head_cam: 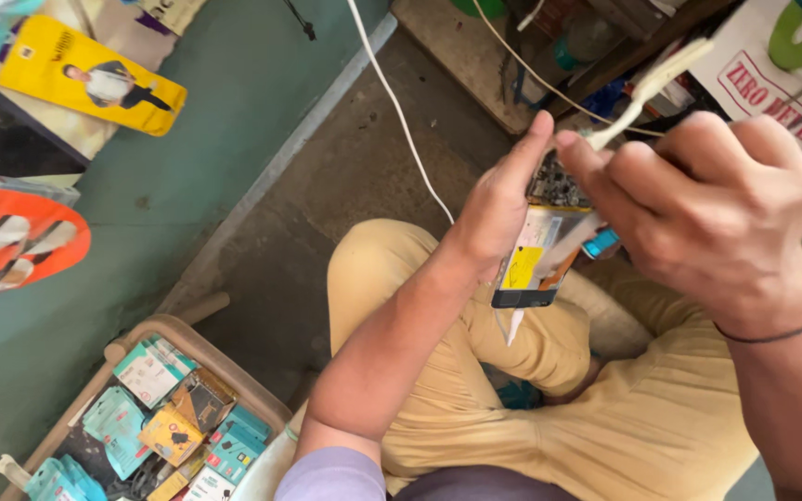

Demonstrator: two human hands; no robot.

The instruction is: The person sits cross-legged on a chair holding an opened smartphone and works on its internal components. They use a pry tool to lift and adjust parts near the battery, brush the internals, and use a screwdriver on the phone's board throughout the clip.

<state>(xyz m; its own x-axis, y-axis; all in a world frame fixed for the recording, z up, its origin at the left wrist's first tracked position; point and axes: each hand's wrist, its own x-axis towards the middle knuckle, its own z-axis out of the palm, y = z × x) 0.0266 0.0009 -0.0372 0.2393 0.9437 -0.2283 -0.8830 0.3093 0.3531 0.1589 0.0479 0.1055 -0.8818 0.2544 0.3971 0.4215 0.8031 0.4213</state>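
Floor point(355, 176): a grey concrete surface is seen beneath the seated person, bordered on the left by a green painted wall.
Trousers point(531, 408): mustard-yellow cloth is worn over the crossed legs, which fill the lower middle of the view.
Basket point(234, 366): a tan plastic tub is set on the floor at lower left; small teal, yellow and white accessory boxes are piled inside it.
Right hand point(707, 213): it is closed, with thumb and fingers pinched on a white tool at its upper end; a thin dark band is worn at the wrist.
Left hand point(498, 209): it is wrapped around the opened phone from the left side, the forefinger raised along the upper edge.
Opened phone point(540, 241): it is held above the lap between both hands, back cover off, so that a circuit board at the top and a white and yellow battery label are exposed.
White tool point(647, 88): a slim, flat, pale handle is seen slanting up to the right from the pinched fingers.
White cable point(392, 97): it is run across the floor toward the phone.
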